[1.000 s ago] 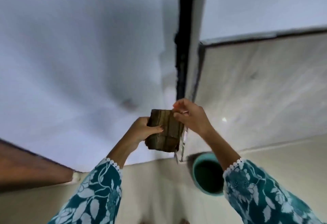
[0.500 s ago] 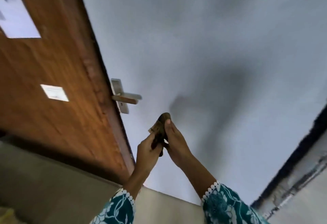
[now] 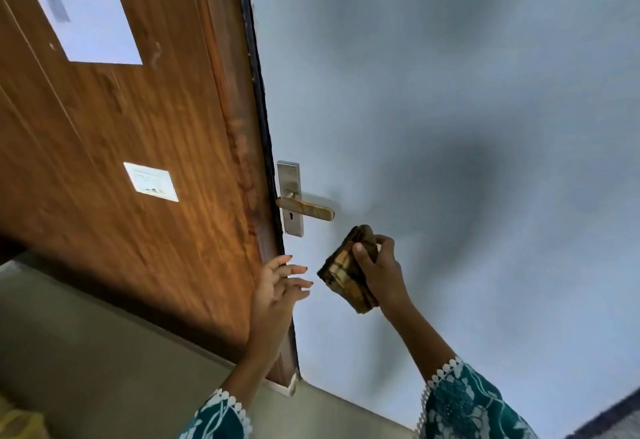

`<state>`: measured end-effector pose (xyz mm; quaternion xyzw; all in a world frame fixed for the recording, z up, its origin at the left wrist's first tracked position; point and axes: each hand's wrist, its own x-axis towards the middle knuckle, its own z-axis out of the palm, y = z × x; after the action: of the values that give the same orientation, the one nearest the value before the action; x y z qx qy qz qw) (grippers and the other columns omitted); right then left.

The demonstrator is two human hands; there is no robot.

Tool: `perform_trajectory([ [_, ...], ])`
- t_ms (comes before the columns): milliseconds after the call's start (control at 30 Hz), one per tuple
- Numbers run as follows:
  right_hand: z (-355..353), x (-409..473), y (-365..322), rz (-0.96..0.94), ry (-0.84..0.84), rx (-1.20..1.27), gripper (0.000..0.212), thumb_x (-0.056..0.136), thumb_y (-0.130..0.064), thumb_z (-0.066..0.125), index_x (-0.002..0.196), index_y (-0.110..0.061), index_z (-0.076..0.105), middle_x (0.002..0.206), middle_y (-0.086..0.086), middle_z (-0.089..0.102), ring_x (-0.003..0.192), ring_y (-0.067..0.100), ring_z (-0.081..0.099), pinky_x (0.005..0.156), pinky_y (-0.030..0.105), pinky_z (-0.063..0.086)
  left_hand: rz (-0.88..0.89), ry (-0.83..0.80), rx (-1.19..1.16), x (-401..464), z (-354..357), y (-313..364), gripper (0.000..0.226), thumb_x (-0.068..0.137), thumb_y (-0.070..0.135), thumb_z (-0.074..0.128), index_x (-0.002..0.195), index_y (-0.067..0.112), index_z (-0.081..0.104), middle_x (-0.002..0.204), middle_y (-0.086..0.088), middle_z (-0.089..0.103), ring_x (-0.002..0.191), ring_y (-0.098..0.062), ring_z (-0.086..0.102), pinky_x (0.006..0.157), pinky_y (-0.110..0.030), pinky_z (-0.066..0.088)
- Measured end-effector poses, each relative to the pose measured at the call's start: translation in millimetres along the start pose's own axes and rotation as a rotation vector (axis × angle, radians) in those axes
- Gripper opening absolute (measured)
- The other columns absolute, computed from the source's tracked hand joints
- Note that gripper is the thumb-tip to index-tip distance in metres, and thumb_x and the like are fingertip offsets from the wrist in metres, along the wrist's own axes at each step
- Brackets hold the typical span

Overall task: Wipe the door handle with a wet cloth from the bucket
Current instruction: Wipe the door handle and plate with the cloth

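Door handle (image 3: pixel 306 209) is the landmark: a lever with a worn, tan-streaked grip, jutting from a metal backplate (image 3: pixel 290 196) at the edge of the wooden door (image 3: pixel 138 161) and reaching out across the pale wall (image 3: pixel 450 92). A keyhole shows in the plate just under the lever.

Below and to the right of the handle, near but not touching it, the right hand (image 3: pixel 379 270) grips the cloth (image 3: pixel 349 270), folded into a thick brown-and-yellow pad; the thumb presses across its face and the fingers curl round the far side. Whether the cloth is wet cannot be told from this view. The left hand (image 3: pixel 277 286) sits below the handle, close against the door edge, its fingers spread and holding nothing. It is unclear whether it touches the door. The bucket is out of sight.

Judging by this, fetching the cloth is done and the step in hand is the approach: the pad is raised towards the lever but no wiping contact is made yet.

The next move probably calls for lifting the pad up and left onto the lever's free end, wrapping it round the grip, then drawing it along towards the backplate. The free hand may need to steady the door edge, since pressure on the lever could swing the door or press the lever down.
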<state>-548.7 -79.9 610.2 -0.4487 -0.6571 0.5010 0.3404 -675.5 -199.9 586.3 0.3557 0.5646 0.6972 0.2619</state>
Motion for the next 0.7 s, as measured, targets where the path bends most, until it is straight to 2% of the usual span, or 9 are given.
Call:
perform_trajectory([
  [167,-7,33,-3,-0.052,-0.033,-0.236,0.03,0.1,-0.028,0.04,0.125,-0.012,0.033,0.096,0.002,0.054,0.078,0.015,0.054,0.06,0.018,0.042,-0.044,0.083,0.052,39,-18,-8,0.03,0.09,0.0,0.053,0.108,0.024,0.057,0.104,-0.007,0.067,0.087,-0.02,0.068,0.073,-0.025,0.056],
  [267,-4,41,-12,-0.097,-0.083,-0.335,0.024,0.1,-0.024,0.041,0.121,-0.013,0.037,0.098,0.005,0.058,0.078,0.015,0.053,0.056,0.013,0.038,0.015,0.127,0.17,67,-27,-3,0.029,0.09,-0.001,0.052,0.108,0.02,0.058,0.103,-0.003,0.066,0.094,-0.022,0.065,0.081,-0.033,0.054],
  [367,3,47,-20,-0.129,-0.141,-0.457,0.027,0.097,-0.019,0.046,0.124,-0.014,0.045,0.115,0.01,0.057,0.085,0.013,0.051,0.065,0.015,0.041,0.08,0.173,0.315,94,-37,0,0.026,0.09,0.0,0.054,0.113,0.011,0.059,0.104,-0.001,0.065,0.097,-0.021,0.063,0.084,-0.038,0.053],
  [433,9,48,-22,-0.179,-0.117,-0.551,0.036,0.095,-0.017,0.05,0.131,-0.017,0.047,0.127,0.009,0.048,0.091,0.011,0.046,0.079,0.015,0.04,0.14,0.186,0.361,110,-45,-1,0.025,0.09,-0.002,0.054,0.112,0.008,0.059,0.102,-0.002,0.065,0.097,-0.02,0.062,0.082,-0.029,0.052],
  [467,11,47,-24,-0.223,-0.069,-0.579,0.04,0.093,-0.017,0.053,0.133,-0.019,0.048,0.128,0.008,0.047,0.09,0.01,0.045,0.079,0.015,0.04,0.175,0.19,0.386,118,-48,-1,0.025,0.09,-0.002,0.054,0.112,0.008,0.06,0.102,-0.004,0.066,0.095,-0.018,0.062,0.079,-0.023,0.051],
  [500,13,45,-26,-0.284,-0.01,-0.604,0.043,0.091,-0.016,0.057,0.133,-0.022,0.05,0.124,0.007,0.053,0.087,0.01,0.048,0.077,0.014,0.041,0.214,0.198,0.415,124,-51,-2,0.025,0.09,-0.002,0.054,0.112,0.008,0.06,0.102,-0.007,0.066,0.093,-0.016,0.062,0.077,-0.017,0.049],
  [567,19,42,-32,-0.397,0.093,-0.641,0.037,0.088,-0.015,0.062,0.123,-0.026,0.06,0.096,0.002,0.069,0.076,0.013,0.058,0.067,0.019,0.049,0.295,0.22,0.455,140,-58,-4,0.026,0.089,-0.004,0.054,0.112,0.006,0.06,0.103,-0.012,0.067,0.09,-0.015,0.061,0.075,-0.016,0.049],
  [633,30,43,-41,-0.435,0.214,-0.733,0.027,0.083,-0.015,0.067,0.109,-0.024,0.067,0.072,0.0,0.07,0.067,0.018,0.06,0.057,0.028,0.049,0.381,0.229,0.469,156,-65,-7,0.03,0.087,-0.008,0.054,0.114,0.004,0.058,0.107,-0.013,0.065,0.095,-0.022,0.061,0.081,-0.028,0.051],
  [700,37,45,-52,-0.497,0.37,-0.857,0.023,0.072,-0.011,0.078,0.094,-0.014,0.071,0.062,0.004,0.067,0.063,0.024,0.061,0.05,0.026,0.039,0.487,0.243,0.507,171,-68,-9,0.035,0.083,-0.008,0.054,0.117,0.001,0.056,0.113,-0.016,0.06,0.104,-0.029,0.058,0.09,-0.039,0.049],
])
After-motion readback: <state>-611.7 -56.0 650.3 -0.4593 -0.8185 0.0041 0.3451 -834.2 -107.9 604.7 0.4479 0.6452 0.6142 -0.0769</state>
